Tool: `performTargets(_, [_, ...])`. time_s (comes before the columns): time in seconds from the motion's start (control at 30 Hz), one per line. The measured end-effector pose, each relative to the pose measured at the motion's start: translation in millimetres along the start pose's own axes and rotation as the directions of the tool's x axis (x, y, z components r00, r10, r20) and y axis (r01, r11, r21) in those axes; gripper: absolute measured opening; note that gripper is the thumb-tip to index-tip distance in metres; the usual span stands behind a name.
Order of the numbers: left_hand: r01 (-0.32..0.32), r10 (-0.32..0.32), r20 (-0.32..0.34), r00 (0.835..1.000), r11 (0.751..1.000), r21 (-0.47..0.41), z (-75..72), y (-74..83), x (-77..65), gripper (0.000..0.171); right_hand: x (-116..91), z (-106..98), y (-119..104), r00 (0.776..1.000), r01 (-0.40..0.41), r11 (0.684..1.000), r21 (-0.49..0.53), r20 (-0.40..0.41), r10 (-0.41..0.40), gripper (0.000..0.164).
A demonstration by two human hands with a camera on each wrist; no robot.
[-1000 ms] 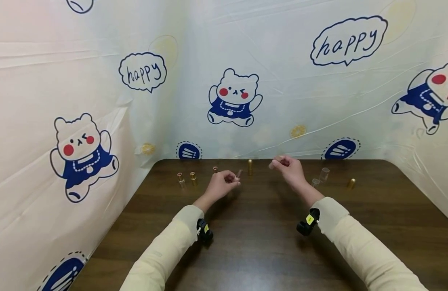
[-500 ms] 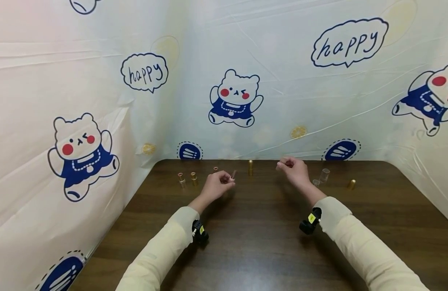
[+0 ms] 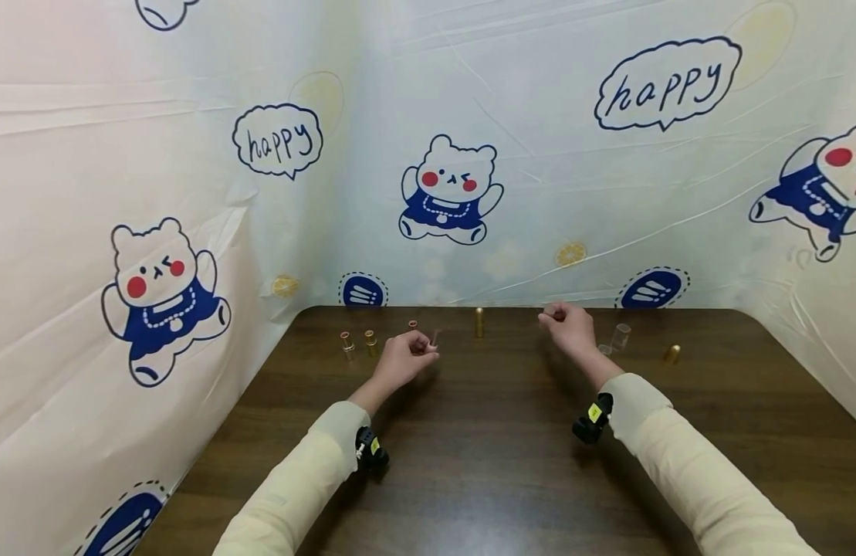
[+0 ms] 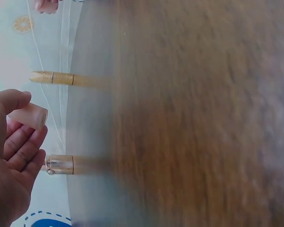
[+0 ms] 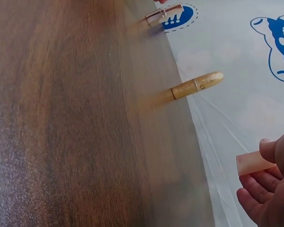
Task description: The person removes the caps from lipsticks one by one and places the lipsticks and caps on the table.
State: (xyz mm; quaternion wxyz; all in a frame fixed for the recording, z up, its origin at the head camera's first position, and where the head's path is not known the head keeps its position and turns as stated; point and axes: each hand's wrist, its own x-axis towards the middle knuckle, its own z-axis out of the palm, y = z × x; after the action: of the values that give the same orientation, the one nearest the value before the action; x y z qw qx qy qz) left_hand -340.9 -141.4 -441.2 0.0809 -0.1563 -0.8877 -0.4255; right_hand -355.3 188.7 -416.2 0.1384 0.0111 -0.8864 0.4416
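My left hand (image 3: pixel 403 361) pinches a small lipstick tube (image 4: pixel 31 115), pale pink and see-through, between thumb and fingers above the table. A thin brownish part (image 3: pixel 435 337) of it sticks up past the fingertips in the head view. My right hand (image 3: pixel 570 333) pinches a translucent pinkish lipstick cap (image 5: pixel 252 163) near the table's far edge; the fingers mostly hide it in the head view. Between the hands a gold bullet-shaped lipstick (image 3: pixel 479 322) stands upright. Just behind the left hand stands an uncapped lipstick (image 3: pixel 412 325), partly hidden.
Farther left stand two more uncapped lipsticks, one clear-based (image 3: pixel 347 346) and one gold (image 3: pixel 370 342). Right of the right hand are a clear cap (image 3: pixel 620 335), another clear cap (image 3: pixel 604 350) partly behind the wrist, and a gold cap (image 3: pixel 672 354). A printed curtain (image 3: pixel 525 193) hangs behind the wooden table (image 3: pixel 483 448).
My left hand has moved left and slightly nearer with the lipstick tube. The right hand has shifted a little right with the cap, widening the gap between them. The standing pieces stay put.
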Motion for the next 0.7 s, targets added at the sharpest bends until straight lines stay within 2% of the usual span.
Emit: performTargets(0.7, [0.055,-0.053,-0.043,0.998,0.997,0.044,-15.3,-14.1,-6.0,0.016,4,-1,11,0.999,-0.033,0.998,-0.054,0.018,0.034,0.014])
